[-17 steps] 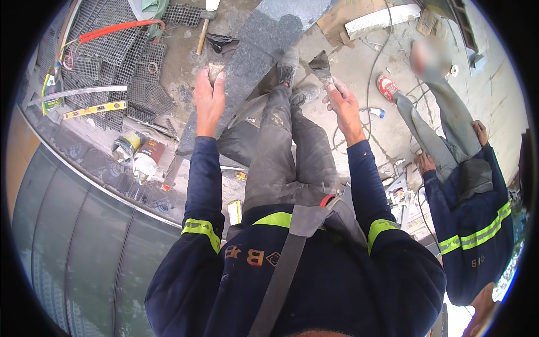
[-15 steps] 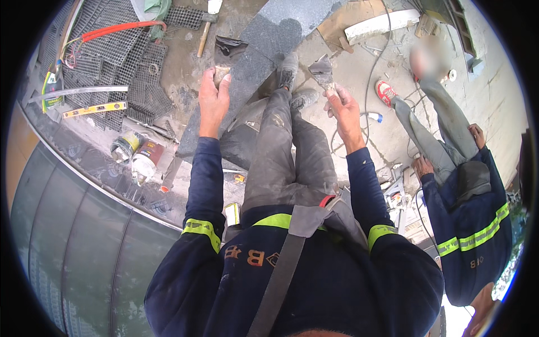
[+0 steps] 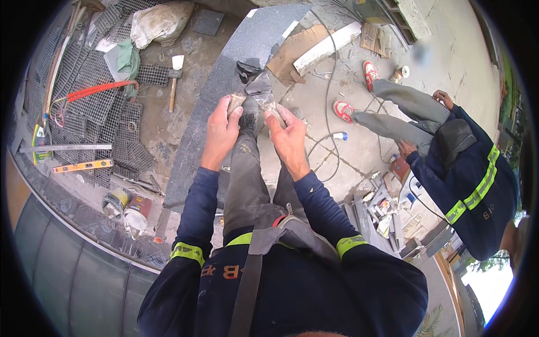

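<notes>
My left hand (image 3: 220, 135) is closed round the dusty handle of a putty knife (image 3: 236, 102), whose far end carries a lump of black paste (image 3: 247, 71). In my right hand (image 3: 288, 140) is a second putty knife, pinched by its handle, with a wide grey-smeared blade (image 3: 259, 86). The two blades meet or overlap in front of me; whether they touch I cannot tell. Beneath them lies a long dark grey stone slab (image 3: 193, 137), and my shoes are partly hidden by my hands.
A co-worker (image 3: 460, 151) sits or crouches at the right. A cable (image 3: 336, 73) and blue plug (image 3: 340, 136) lie on the floor. At left are black plastic grids (image 3: 95, 106), a hammer (image 3: 173, 84), a spirit level (image 3: 84, 165) and paint tins (image 3: 137, 210).
My hands have come together, bringing the two putty knife blades from wide apart to each other. My view has shifted, so the surroundings sit differently.
</notes>
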A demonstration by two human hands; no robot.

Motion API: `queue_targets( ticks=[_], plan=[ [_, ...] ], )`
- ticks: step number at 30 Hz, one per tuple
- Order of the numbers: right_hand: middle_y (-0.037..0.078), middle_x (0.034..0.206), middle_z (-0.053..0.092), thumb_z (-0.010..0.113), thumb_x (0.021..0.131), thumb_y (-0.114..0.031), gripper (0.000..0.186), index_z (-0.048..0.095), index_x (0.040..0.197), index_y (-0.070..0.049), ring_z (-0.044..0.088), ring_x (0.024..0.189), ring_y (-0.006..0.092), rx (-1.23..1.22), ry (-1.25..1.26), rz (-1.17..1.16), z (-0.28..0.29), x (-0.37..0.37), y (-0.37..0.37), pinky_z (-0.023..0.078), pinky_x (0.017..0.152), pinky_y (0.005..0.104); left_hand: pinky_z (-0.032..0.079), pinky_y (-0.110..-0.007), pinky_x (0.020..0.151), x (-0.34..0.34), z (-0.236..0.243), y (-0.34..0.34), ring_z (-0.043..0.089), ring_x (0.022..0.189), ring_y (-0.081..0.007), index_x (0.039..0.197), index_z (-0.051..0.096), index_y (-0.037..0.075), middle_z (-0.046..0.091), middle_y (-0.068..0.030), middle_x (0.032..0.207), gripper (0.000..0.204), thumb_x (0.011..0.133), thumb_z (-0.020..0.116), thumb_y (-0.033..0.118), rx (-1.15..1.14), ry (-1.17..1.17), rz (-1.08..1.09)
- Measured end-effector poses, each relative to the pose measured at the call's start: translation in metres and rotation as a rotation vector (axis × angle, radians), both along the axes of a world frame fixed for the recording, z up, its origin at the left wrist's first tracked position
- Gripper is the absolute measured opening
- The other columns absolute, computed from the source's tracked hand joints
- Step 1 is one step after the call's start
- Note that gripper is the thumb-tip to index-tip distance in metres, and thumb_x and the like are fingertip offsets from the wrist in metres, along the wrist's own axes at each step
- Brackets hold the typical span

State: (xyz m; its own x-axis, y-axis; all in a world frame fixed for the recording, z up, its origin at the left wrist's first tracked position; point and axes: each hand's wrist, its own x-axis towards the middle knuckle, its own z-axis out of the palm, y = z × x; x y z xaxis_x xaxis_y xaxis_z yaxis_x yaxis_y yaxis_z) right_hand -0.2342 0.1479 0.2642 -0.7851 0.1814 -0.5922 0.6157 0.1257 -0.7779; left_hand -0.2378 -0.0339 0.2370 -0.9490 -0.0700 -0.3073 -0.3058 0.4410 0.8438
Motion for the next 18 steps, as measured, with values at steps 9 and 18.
queue_targets(
  ticks=[9, 18],
  plan=[
    [0.015, 0.109, 0.075, 0.071, 0.096, -0.011, 0.036, 0.070, 0.125, 0.009, 0.068, 0.098, 0.0175, -0.129, 0.284, 0.114, 0.043, -0.064, 0.095, 0.053, 0.088, 0.0295, 0.057, -0.039, 0.082, -0.031, 0.007, 0.064, 0.074, 0.099, -0.0327, 0.126, 0.066, -0.002, 0.074, -0.0195, 0.116, 0.035, 0.096, 0.072, 0.016, -0.076, 0.025, -0.299],
    [0.004, 0.116, 0.071, 0.077, 0.085, -0.005, 0.043, 0.080, 0.126, -0.016, 0.063, 0.111, 0.0253, 0.074, 0.675, 0.722, 0.021, -0.171, 0.293, 0.044, 0.104, 0.0394, 0.051, -0.030, 0.077, -0.115, 0.011, 0.143, 0.064, 0.083, -0.0121, 0.105, 0.070, -0.007, 0.072, -0.0070, 0.090, 0.029, 0.088, 0.075, 0.017, 0.267, -0.259, -0.142]
  ],
)
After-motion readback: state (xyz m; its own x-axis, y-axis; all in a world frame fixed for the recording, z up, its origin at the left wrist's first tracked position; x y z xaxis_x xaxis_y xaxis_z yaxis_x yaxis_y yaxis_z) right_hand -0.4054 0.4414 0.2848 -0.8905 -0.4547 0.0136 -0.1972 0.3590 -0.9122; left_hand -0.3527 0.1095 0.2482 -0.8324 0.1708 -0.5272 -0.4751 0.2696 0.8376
